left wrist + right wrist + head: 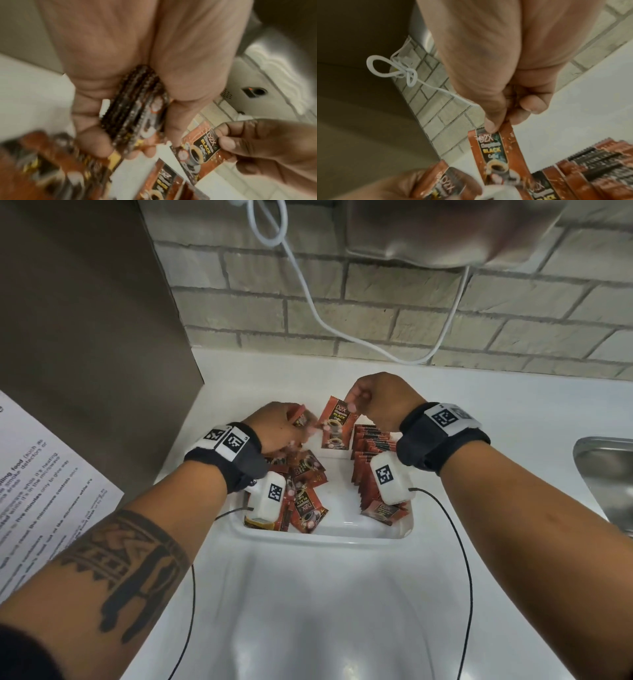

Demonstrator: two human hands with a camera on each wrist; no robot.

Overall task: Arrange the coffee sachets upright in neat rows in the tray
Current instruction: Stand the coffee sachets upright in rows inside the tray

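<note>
A white tray (pixel 342 531) on the counter holds orange-brown coffee sachets. A row of upright sachets (pixel 368 463) stands along its right side, seen edge-on as the row (pixel 597 166) in the right wrist view. Loose sachets (pixel 306 494) lie jumbled on the tray's left. My right hand (pixel 359 402) pinches the top edge of one sachet (pixel 337 424), which hangs above the tray's far end; the same sachet (pixel 498 152) shows under my thumb. My left hand (pixel 284 426) grips a small stack of sachets (pixel 137 115) between thumb and fingers.
A brick wall with a white cable (pixel 308 299) rises behind the counter. A brown panel (pixel 85 337) with a printed notice (pixel 41 484) stands on the left. A steel sink (pixel 606 474) edge lies at the right. White counter (pixel 325 611) stretches in front of the tray.
</note>
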